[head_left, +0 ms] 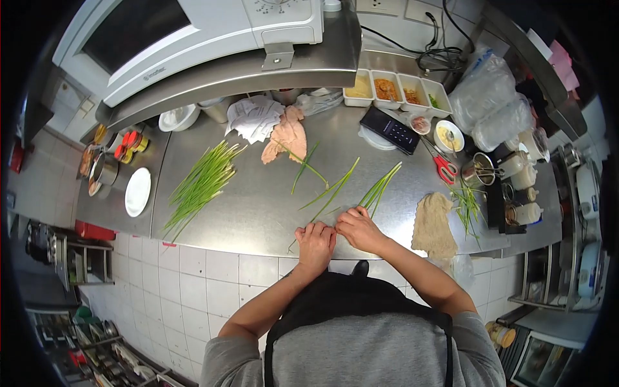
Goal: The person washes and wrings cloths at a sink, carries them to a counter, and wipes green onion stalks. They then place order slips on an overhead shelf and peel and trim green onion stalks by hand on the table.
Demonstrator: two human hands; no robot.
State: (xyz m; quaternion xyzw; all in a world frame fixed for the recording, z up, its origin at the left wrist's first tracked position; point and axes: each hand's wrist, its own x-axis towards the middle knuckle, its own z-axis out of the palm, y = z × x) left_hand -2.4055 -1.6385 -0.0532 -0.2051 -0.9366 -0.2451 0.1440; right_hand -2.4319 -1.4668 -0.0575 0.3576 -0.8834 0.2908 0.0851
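Note:
My left hand (315, 245) is closed near the front edge of the steel counter, its fingertips bent in a pinch. Right beside it, almost touching, is my right hand (359, 229), also pinching. Thin green onion strands show around the fingers, but the part between the fingertips is mostly hidden. A small bunch of green onions (382, 186) lies just beyond my right hand. Ahead of my left hand are a few loose stalks (340, 186), and farther back two crossed stalks (305, 164). A large pile of green onions (204, 184) lies to the left.
A peach cloth (288, 137) lies at the back. Toward the right are a dark phone (389, 129), red-handled scissors (445, 169), a beige cloth (434, 224) and green trimmings (467, 205). White food containers (359, 89) line the back. A white plate (137, 192) sits at left, beneath an overhanging shelf (225, 87).

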